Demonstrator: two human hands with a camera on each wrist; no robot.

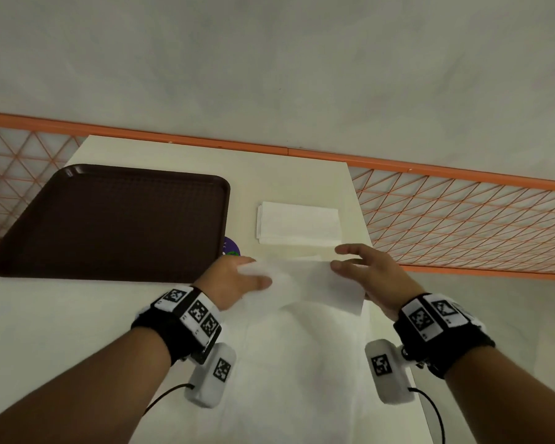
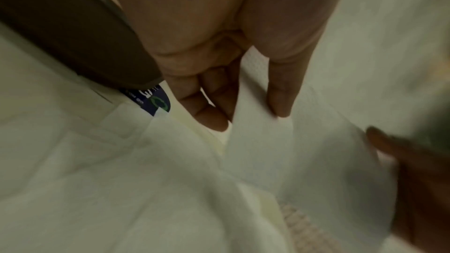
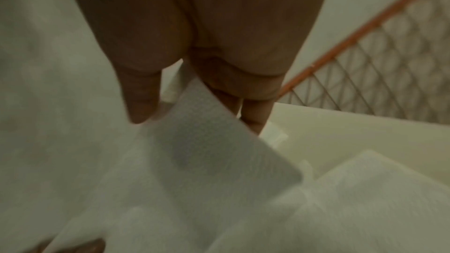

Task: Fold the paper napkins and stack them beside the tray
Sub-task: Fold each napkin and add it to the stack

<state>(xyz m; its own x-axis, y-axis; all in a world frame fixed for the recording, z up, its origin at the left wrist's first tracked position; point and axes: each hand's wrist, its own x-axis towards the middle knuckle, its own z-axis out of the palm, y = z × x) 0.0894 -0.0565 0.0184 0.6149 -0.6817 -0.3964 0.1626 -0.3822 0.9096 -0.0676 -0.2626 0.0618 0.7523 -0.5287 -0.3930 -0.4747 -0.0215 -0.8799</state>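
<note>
A white paper napkin [image 1: 311,283] is lifted off the table between both hands. My left hand [image 1: 253,274] pinches its left edge; the left wrist view shows the sheet [image 2: 263,141] caught between thumb and fingers [image 2: 207,113]. My right hand [image 1: 343,261] pinches the right edge, with the sheet [image 3: 209,141] running between thumb and fingers [image 3: 253,116]. A stack of folded napkins [image 1: 297,224] lies just beyond the hands, to the right of the dark brown tray [image 1: 109,219]. Unfolded white napkins [image 1: 301,363] lie spread on the table below my wrists.
The cream table [image 1: 285,174] ends close to the right of the stack. An orange railing with a wire grid [image 1: 462,213] runs behind and to the right. A small blue and green sticker [image 1: 231,246] peeks out at the tray's near right corner.
</note>
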